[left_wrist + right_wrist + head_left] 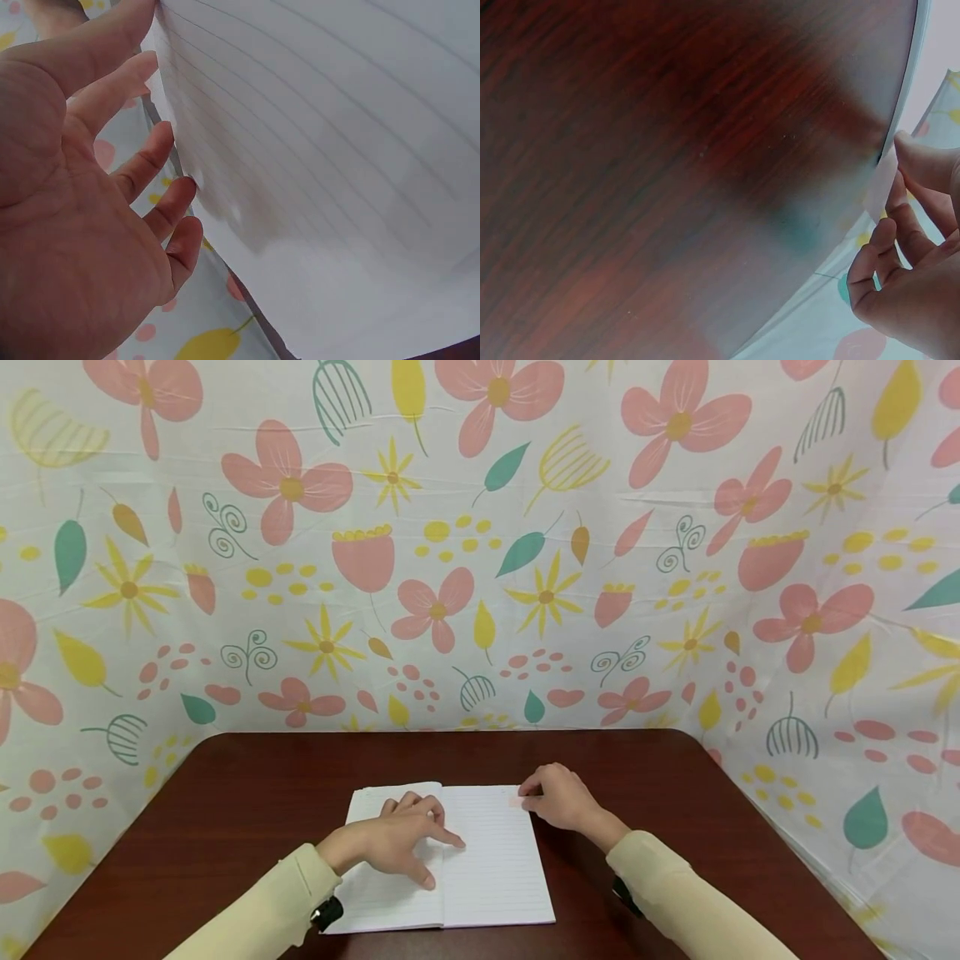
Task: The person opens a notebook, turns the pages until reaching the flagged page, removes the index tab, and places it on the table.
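An open notebook [495, 877] with ruled white pages lies on the table. My left hand [401, 839] is spread over its left page and centre fold, index finger reaching onto the right page. In the left wrist view the fingertips of the left hand [105, 195] meet the paper, and nothing is gripped. At the top right corner of the right page, my right hand [562, 795] pinches a small pale pink paper slip [516, 802] between thumb and finger. The right wrist view shows the slip [881, 184] hanging beside the notebook's edge, partly covered by the fingers.
The dark reddish-brown wooden table [270, 793] extends around the notebook, with rounded far corners. A white curtain [480, 693] printed with flowers and leaves hangs behind and along both sides. Dark wrist devices [327, 912] sit at the cuffs of the pale sleeves.
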### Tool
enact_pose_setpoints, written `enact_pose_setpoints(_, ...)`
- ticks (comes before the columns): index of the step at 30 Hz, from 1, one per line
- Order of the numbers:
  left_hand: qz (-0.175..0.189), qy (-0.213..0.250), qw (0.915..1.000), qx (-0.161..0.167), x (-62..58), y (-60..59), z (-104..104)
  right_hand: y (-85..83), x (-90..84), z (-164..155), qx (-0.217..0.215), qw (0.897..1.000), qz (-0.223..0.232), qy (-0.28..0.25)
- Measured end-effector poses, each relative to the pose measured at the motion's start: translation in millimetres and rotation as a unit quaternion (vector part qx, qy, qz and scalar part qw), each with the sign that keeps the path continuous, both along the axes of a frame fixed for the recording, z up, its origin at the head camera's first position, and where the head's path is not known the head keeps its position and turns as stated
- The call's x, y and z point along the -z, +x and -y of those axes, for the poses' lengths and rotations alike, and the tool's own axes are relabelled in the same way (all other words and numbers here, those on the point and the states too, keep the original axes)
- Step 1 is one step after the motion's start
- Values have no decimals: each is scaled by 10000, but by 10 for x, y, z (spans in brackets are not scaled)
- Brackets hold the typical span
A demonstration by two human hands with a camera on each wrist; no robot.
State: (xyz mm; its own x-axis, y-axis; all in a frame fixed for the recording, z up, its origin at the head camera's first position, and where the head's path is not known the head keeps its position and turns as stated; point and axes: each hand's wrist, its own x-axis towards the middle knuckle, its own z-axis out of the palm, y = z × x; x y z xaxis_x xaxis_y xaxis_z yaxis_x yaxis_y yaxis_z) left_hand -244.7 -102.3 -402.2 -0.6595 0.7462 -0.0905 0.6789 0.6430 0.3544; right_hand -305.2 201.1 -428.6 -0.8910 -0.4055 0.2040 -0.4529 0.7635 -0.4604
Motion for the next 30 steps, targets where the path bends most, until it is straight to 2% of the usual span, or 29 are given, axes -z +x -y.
enact_pose_setpoints(9,170,91,9998,29,58,10,35,23,-5,-2,15,9997,-215,141)
enact_pose_setpoints(20,299,204,9993,40,56,0,60,71,-52,-20,59,9986,-528,63)
enact_pose_setpoints(26,293,235,9993,38,73,-5,62,123,-103,-88,55,9998,-203,-26)
enact_pose_setpoints(30,282,221,9994,26,73,-7,59,98,-136,-233,297,9994,-54,-141)
